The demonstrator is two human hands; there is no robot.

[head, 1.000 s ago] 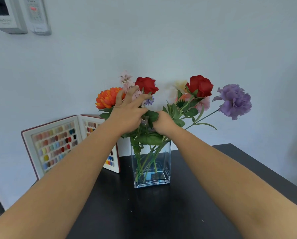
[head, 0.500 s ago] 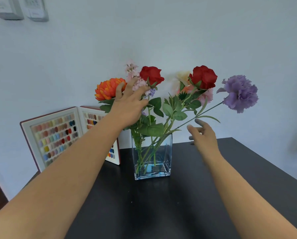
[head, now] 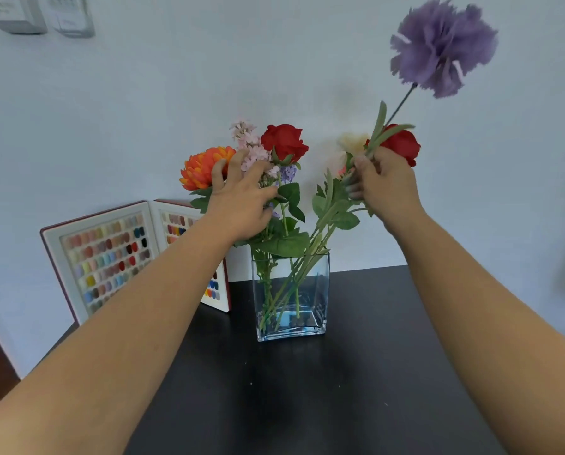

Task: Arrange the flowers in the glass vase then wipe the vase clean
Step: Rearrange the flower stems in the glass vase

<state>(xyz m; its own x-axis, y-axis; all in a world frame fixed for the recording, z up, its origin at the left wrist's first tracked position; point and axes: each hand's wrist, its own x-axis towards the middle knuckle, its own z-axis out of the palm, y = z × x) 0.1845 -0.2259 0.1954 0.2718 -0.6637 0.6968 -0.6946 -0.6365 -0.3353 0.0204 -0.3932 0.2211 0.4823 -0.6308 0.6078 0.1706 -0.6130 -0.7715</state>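
Note:
A square glass vase stands on the black table and holds several flower stems. My right hand grips the stem of the purple flower and holds it up high, its head blurred, well above the bunch. My left hand rests with spread fingers against the left flowers: an orange bloom, pink blossoms and a red rose. A second red rose and a pale cream flower show behind my right hand.
An open sample book of coloured nail chips stands against the white wall behind the vase on the left. Wall-mounted control panels sit at the top left. The table's right edge runs diagonally past my right arm.
My right hand came off the bunch, swung right, then took hold of the purple flower's stem and raised it. My left hand has stayed on the left flowers.

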